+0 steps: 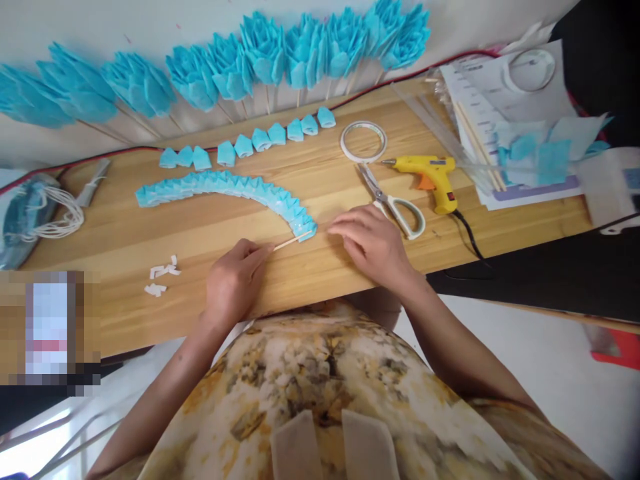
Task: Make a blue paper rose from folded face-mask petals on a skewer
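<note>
The desk point(125, 240) has the look of pale grained wood, smooth with a faint sheen, and the thin stick point(289, 242) is of plain, matt wood. The blue flowers point(265, 53) and the strip of folded pieces point(220, 180) look matt and crinkled, like soft paper or fibrous cloth — harder stuff shows in the glue gun point(425, 165), smooth yellow plastic, and the scissors point(381, 195), shiny metal blades with pale plastic handles. Clear, glossy plastic makes the rods point(440, 127); the sheets point(555, 100) are flat white paper.
</note>
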Demonstrator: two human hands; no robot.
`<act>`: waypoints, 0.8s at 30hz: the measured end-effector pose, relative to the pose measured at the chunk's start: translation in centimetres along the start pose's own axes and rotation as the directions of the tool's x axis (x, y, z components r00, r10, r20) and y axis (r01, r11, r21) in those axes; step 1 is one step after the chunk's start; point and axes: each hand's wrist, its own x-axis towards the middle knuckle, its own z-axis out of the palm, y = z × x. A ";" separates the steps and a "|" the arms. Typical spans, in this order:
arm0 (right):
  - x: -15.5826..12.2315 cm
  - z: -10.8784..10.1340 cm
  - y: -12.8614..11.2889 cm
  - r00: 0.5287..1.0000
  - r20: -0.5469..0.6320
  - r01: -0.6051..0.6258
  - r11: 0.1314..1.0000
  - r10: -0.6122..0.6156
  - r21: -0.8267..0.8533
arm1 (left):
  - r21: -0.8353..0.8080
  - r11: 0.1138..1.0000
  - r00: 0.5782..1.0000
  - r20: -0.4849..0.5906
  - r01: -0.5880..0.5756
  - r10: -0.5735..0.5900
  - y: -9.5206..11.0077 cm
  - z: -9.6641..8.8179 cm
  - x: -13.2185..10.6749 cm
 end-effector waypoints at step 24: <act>-1.2 1.7 -2.1 0.975 0.223 0.023 0.997 -0.004 -0.080 | 0.023 0.995 0.988 -0.117 -0.098 0.100 -0.7 1.1 -1.1</act>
